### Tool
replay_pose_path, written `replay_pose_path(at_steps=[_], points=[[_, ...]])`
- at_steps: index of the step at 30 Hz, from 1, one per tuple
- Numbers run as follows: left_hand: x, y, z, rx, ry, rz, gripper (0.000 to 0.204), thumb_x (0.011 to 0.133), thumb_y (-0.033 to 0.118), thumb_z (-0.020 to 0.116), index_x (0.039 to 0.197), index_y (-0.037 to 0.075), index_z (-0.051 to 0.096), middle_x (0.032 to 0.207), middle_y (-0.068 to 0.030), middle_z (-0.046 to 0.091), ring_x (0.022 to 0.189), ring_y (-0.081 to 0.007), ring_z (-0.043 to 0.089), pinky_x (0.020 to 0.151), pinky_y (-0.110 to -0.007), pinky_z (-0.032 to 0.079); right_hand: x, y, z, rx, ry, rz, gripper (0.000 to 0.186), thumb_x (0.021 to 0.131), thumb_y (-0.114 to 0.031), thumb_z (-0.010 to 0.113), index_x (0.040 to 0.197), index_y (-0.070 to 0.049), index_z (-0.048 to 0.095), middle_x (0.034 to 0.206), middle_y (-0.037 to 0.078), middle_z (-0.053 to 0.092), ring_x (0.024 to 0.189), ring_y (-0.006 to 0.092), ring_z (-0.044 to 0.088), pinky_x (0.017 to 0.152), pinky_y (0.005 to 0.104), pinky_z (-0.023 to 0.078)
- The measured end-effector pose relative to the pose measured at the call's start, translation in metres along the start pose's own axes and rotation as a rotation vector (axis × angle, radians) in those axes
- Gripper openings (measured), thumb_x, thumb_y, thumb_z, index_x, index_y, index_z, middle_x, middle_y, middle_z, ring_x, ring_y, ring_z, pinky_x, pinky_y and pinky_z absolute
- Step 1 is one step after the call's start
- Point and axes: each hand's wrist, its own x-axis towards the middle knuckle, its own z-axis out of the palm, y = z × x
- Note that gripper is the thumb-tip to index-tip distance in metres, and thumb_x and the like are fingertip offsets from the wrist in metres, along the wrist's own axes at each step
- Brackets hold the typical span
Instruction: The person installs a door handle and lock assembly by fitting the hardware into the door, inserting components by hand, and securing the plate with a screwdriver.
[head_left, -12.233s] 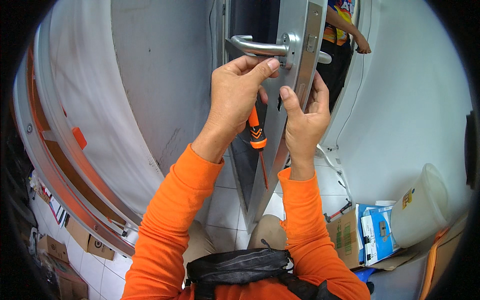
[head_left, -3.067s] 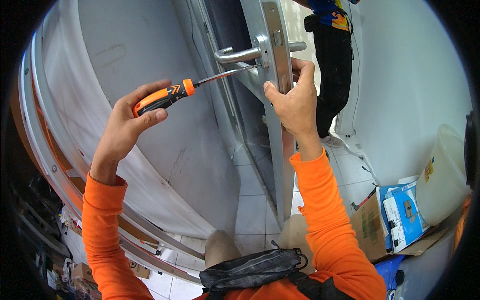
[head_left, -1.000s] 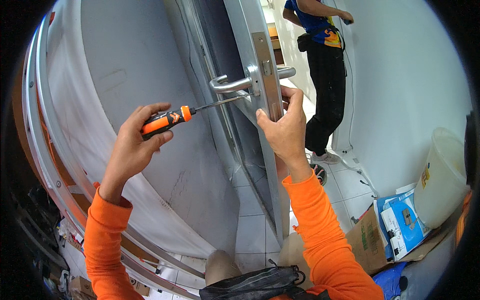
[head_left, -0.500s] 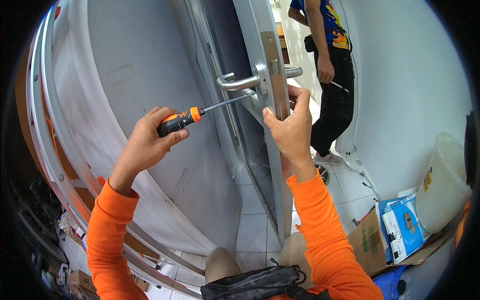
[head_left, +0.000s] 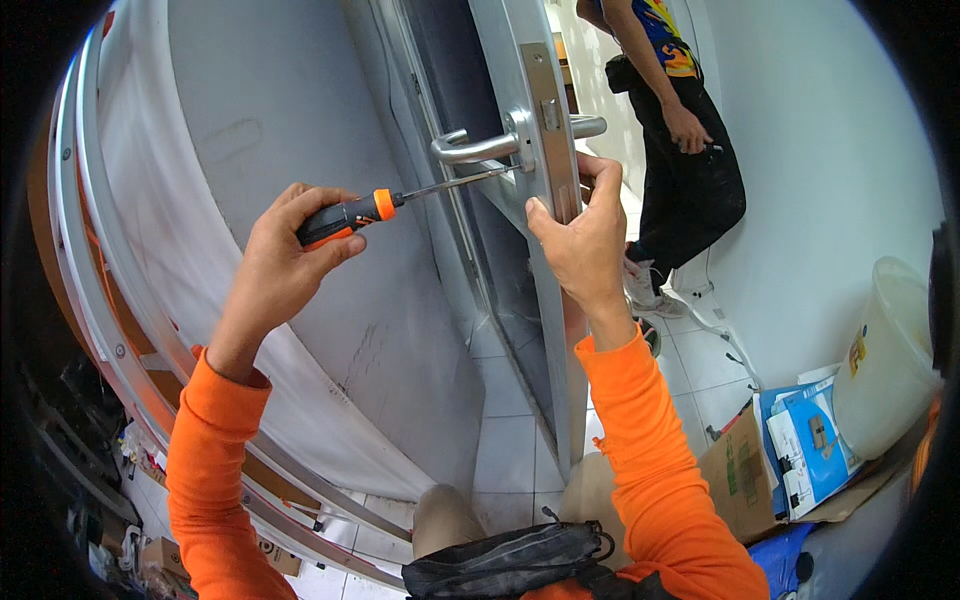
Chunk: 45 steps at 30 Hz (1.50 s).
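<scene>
left fingers (head_left: pixel 338 252) grasp an orange-and-black screwdriver (head_left: pixel 352 214) aimed toward 2 o'clock; right fingers (head_left: pixel 543 222) clasp a silver metal door (head_left: pixel 503 60).

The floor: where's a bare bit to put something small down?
Bare tiles show past the knees, between the grey panel and the door. More show between the right sleeve and the wall, but a cable runs there. It's crowded at lower right, with the cardboard box, blue folder and tub, and lower left, beyond the curved rails.

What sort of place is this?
Likely an indoor storeroom or back office, not certain: a metal-framed door with a lever handle, tiled floor, and a cardboard box beside a translucent plastic bucket.
</scene>
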Motion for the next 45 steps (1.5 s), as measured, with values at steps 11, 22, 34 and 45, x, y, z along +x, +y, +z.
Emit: replay_pose_path(at_steps=[11, 22, 34, 45], points=[[-0.002, -0.005, -0.015, -0.2, -0.223, -0.171, 0.049, 0.098, 0.027, 0.071, 0.142, 0.009, 0.061, 0.09, 0.0018, 0.054, 0.079, -0.0095, 0.05, 0.068, -0.026, 0.044, 0.002, -0.001, -0.001, 0.016, -0.008, 0.043, 0.059, 0.08, -0.013, 0.078, 0.125, 0.004, 0.044, 0.114, 0.024, 0.06, 0.099, 0.0307, 0.066, 0.089, 0.0427, 0.054], [0.004, 0.005, -0.01, -0.212, -0.287, -0.438, 0.047, 0.095, 0.033, 0.074, 0.129, 0.002, 0.066, 0.076, -0.0003, 0.054, 0.065, -0.0081, 0.05, 0.054, -0.024, 0.042, 0.0, 0.002, 0.0, -0.007, -0.002, 0.025, 0.058, 0.08, -0.014, 0.078, 0.124, 0.003, 0.045, 0.117, 0.023, 0.06, 0.106, 0.0327, 0.065, 0.091, 0.0425, 0.052], [-0.007, -0.017, -0.01, -0.254, -0.218, -0.288, 0.05, 0.094, 0.038, 0.072, 0.129, 0.003, 0.064, 0.079, 0.0013, 0.056, 0.067, -0.007, 0.054, 0.057, -0.022, 0.046, -0.004, 0.006, 0.011, 0.085, 0.079, -0.001, 0.056, 0.073, -0.01, 0.08, 0.117, -0.002, 0.046, 0.106, 0.021, 0.061, 0.098, 0.0391, 0.066, 0.085, 0.0487, 0.054], [-0.017, -0.013, -0.02, -0.256, -0.173, -0.377, 0.062, 0.099, 0.049, 0.062, 0.136, 0.0, 0.061, 0.081, 0.0012, 0.048, 0.073, -0.0095, 0.05, 0.064, -0.025, 0.042, -0.006, 0.011, 0.017, 0.014, 0.109, -0.078, 0.056, 0.076, -0.013, 0.079, 0.12, -0.001, 0.047, 0.11, 0.021, 0.063, 0.094, 0.036, 0.07, 0.084, 0.0453, 0.057]])
